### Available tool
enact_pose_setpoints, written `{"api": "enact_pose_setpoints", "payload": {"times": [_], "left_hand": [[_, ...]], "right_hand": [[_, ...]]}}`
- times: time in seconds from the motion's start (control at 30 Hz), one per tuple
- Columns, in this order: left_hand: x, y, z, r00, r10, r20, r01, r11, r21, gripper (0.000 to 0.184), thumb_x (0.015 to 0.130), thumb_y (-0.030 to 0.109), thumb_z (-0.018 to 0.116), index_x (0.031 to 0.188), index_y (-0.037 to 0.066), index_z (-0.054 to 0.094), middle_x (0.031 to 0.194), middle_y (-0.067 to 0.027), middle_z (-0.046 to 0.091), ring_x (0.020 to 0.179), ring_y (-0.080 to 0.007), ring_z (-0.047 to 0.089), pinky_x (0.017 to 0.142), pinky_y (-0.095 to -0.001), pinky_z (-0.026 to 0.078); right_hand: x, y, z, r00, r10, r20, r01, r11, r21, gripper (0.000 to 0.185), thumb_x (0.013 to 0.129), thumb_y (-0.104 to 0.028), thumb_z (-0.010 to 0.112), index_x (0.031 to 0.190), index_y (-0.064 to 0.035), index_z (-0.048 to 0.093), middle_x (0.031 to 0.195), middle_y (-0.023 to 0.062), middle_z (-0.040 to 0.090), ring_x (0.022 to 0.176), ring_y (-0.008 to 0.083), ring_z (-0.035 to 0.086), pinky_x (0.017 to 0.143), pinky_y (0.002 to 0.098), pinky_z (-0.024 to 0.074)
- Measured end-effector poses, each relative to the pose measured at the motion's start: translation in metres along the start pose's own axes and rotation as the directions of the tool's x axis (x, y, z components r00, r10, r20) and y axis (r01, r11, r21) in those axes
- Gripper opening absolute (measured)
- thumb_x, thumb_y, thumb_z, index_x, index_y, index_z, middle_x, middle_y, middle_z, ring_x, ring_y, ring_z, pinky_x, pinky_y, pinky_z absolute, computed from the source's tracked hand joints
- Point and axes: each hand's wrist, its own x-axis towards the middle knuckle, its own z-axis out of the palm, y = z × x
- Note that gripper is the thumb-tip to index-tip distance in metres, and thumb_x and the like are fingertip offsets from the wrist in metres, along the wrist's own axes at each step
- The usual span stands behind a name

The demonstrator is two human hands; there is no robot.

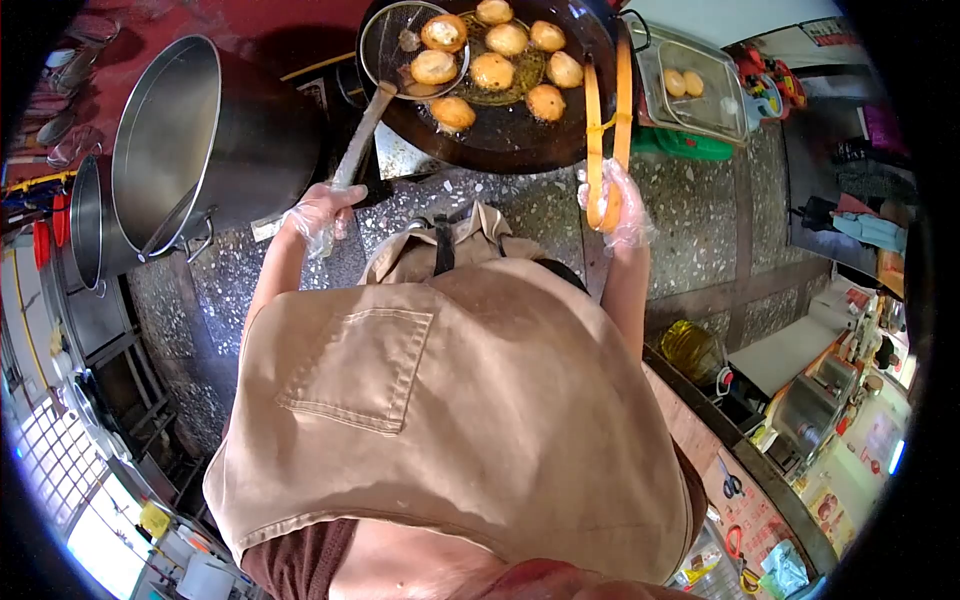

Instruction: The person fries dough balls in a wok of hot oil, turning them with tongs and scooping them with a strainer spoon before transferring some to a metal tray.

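My left hand [325, 214], in a clear plastic glove, is closed round the handle of a round skimmer [384, 92]. The skimmer's mesh head lies over the left part of a dark wok [470, 150], with fried dough balls [433, 67] at it. Several more golden dough balls [492, 71] sit in the oil in the wok. My right hand [622, 203], gloved too, grips a pair of wooden tongs [597, 140] near their bend. Their long arms reach up to the wok's right rim, with nothing seen between them.
A tall metal pot [245, 140] stands left of the wok. To the right, a glass-like tray [700, 105] holds two dough balls, beside a green container [690, 145]. An oil jug [692, 350] and scissors [731, 482] are at the lower right.
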Motion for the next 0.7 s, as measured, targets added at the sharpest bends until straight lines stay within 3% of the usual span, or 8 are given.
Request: {"api": "enact_pose_setpoints", "payload": {"times": [0.7], "left_hand": [[0.004, -0.003, 0.001, 1.0, 0.023, -0.001, -0.023, 0.998, -0.052, 0.044, 0.079, 0.037, 0.068, 0.055, 0.005, 0.051, 0.048, -0.0032, 0.046, 0.039, -0.0148, 0.046, 0.041, -0.03, 0.039]], "right_hand": [[-0.012, 0.002, 0.009, 0.989, -0.038, -0.146, 0.015, 0.988, -0.156, 0.027, 0.088, -0.025, 0.059, 0.103, -0.0029, 0.056, 0.078, 0.0053, 0.057, 0.062, 0.014, 0.056, 0.056, 0.0259, 0.0479]]}}
